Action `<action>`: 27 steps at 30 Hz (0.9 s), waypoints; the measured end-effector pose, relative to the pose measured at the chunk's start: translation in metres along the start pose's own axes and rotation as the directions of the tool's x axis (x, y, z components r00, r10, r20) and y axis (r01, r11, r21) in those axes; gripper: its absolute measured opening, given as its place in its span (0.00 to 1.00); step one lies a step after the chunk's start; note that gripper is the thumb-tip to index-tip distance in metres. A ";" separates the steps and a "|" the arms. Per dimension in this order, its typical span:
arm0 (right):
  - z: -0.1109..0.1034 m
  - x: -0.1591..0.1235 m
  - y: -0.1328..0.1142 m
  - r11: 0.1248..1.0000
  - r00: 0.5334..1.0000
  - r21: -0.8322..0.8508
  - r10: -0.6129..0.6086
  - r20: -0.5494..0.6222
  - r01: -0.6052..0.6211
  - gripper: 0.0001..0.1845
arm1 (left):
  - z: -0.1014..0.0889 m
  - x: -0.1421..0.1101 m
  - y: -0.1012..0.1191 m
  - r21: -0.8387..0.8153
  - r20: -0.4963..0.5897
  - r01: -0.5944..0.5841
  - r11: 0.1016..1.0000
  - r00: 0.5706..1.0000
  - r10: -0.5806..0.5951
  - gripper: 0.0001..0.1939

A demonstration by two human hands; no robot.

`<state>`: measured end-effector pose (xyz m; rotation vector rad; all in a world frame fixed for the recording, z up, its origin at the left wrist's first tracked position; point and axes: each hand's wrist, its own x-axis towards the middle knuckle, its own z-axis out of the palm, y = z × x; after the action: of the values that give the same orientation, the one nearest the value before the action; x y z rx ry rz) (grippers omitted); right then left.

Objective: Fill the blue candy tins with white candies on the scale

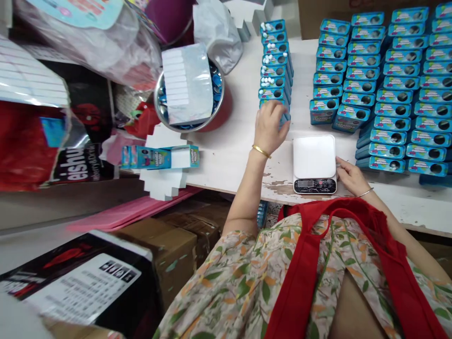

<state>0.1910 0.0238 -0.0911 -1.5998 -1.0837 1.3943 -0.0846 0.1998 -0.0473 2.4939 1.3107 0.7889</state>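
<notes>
With its fingers bent down, my left hand (pixel 271 126) grips the near end of a row of small blue boxes (pixel 273 71). The nearest box is mostly covered by that hand. Small white pellets lie on the tops of several boxes in this row. A white digital scale (pixel 314 157) stands flat on the table between my hands, its plate bare and its black display panel toward me. Resting at the scale's right edge, my right hand (pixel 349 177) has its fingers loosely extended and holds nothing; the fingertips touch or nearly touch the scale.
Several columns of blue boxes (pixel 395 96) with round holes on top fill the right side. At left stands a metal pot (pixel 222 101) under a white card (pixel 189 84). An open display carton (pixel 180 156) holds boxes near the white table's (pixel 243 155) edge. Cardboard boxes (pixel 173 245) sit below.
</notes>
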 end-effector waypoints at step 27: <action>0.008 -0.034 -0.033 0.821 0.870 0.306 0.410 0.274 -0.483 0.20 | -0.047 -0.050 0.062 -0.051 0.213 -0.030 0.998 0.976 0.040 0.23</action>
<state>0.1771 0.0040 -0.0495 -1.5122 -0.5050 1.9733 -0.0904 0.1209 0.0004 2.4896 1.1639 0.5329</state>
